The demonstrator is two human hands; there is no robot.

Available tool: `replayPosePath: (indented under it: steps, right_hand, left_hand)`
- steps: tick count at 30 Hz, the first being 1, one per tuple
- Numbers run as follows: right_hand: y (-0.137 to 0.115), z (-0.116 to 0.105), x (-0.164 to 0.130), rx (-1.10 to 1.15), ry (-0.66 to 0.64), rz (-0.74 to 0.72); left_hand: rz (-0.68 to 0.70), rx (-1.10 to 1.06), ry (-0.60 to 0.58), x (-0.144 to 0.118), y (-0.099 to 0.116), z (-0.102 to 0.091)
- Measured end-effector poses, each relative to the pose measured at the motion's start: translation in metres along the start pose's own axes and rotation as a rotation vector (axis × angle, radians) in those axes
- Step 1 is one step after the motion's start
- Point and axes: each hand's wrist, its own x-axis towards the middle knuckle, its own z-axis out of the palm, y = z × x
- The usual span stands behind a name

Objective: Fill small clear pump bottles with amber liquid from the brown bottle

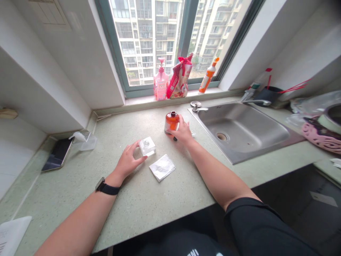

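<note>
My right hand (183,131) is closed around the right side of an amber bottle (170,122) with an uncapped dark neck, upright on the counter. A small black piece (175,139), perhaps a cap, lies just below that hand. Further left, my left hand (129,159) has its fingers and thumb at the left side and front of a clear square glass bottle (148,146), with a round opening on top. In front of the glass bottle lies a folded white tissue (162,168). Part of a small clear item (193,134) shows beyond my right wrist.
To the right is a steel sink (245,128) with a faucet (257,102). A pink pump bottle (161,85), a red bag (181,80) and an orange bottle (207,78) stand on the windowsill. A phone (57,154) and a clear container (88,141) are at the left.
</note>
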Motion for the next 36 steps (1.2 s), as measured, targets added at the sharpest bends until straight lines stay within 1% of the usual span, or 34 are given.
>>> replayPosePath:
  steps: [3,7,9,10,12,15,16,20,23,28,33,36]
  right_hand:
    - [-0.003,-0.025,0.005,0.086,0.041,-0.021]
    - [0.004,-0.079,0.012,0.235,0.153,-0.097]
    - [0.012,-0.102,0.010,0.257,0.192,-0.119]
    - [0.017,-0.110,0.007,0.230,0.188,-0.116]
    - [0.028,-0.118,-0.001,0.119,0.106,-0.119]
    - [0.044,-0.115,-0.011,-0.045,-0.088,-0.169]
    - [0.049,-0.113,-0.013,-0.081,-0.134,-0.185]
    - [0.066,-0.106,-0.014,-0.164,-0.229,-0.202]
    - [0.076,-0.106,-0.011,-0.188,-0.266,-0.203]
    - [0.086,-0.103,-0.008,-0.226,-0.290,-0.195]
    - [0.085,-0.096,-0.010,-0.253,-0.301,-0.169]
    - [0.081,-0.096,-0.010,-0.214,-0.285,-0.159]
  left_hand:
    - [0.000,0.003,0.000,0.000,0.000,0.000]
    - [0.019,0.006,0.008,0.001,-0.003,0.001]
    - [0.027,0.007,0.012,0.001,-0.005,0.002]
    - [0.030,0.008,0.014,0.001,-0.005,0.003]
    - [0.033,0.010,0.016,0.001,-0.006,0.003]
    - [0.030,0.015,0.015,0.001,-0.006,0.003]
    - [0.028,0.017,0.012,0.001,-0.005,0.003]
    - [0.024,0.022,0.009,0.000,-0.002,0.001]
    - [0.028,0.018,0.008,-0.001,0.000,0.001]
    - [0.033,0.017,0.007,0.000,0.001,0.001]
    - [0.027,0.011,0.007,0.000,0.000,0.000]
    - [0.027,0.010,0.005,-0.001,0.000,0.001]
